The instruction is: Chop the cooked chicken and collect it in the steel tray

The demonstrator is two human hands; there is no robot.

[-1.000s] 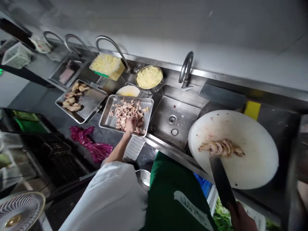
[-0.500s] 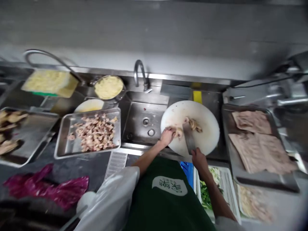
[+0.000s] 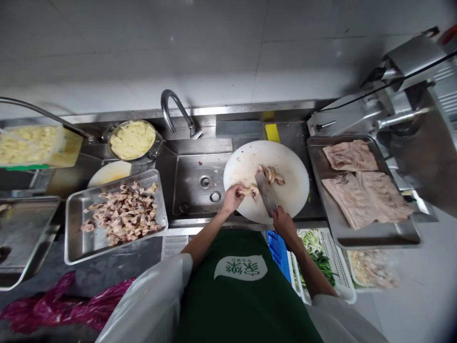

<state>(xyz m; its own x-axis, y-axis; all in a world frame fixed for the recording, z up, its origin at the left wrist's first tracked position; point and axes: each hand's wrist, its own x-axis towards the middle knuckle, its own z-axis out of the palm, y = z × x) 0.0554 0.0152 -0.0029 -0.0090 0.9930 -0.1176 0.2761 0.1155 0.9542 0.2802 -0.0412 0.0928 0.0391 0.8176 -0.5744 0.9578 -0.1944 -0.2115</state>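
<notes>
My right hand (image 3: 283,223) is closed round the handle of a cleaver (image 3: 266,193), whose blade stands over the round white cutting board (image 3: 289,202). At the board's left edge, the fingers of my left hand (image 3: 233,198) are closed on a pale piece of meat (image 3: 253,190), possibly poultry. That piece lies just left of the blade. Right of the blade, several cut meat pieces (image 3: 274,176) lie in a small heap on the board. The cleaver's edge and its exact contact with the meat are hard to make out.
Left of the sink (image 3: 193,171) is a metal tray (image 3: 76,233) of chopped meat. A bowl of pale yellow slices (image 3: 132,139) stands behind it. To the right, a tray (image 3: 392,236) holds flat slabs of pork skin (image 3: 382,195) beside a slicing machine (image 3: 410,102). Vegetable baskets (image 3: 344,281) stand below.
The view has swung to the right, so everything sits further left. My left hand keeps its hold on the meat and my right hand on the cleaver, with little visible movement over the board.
</notes>
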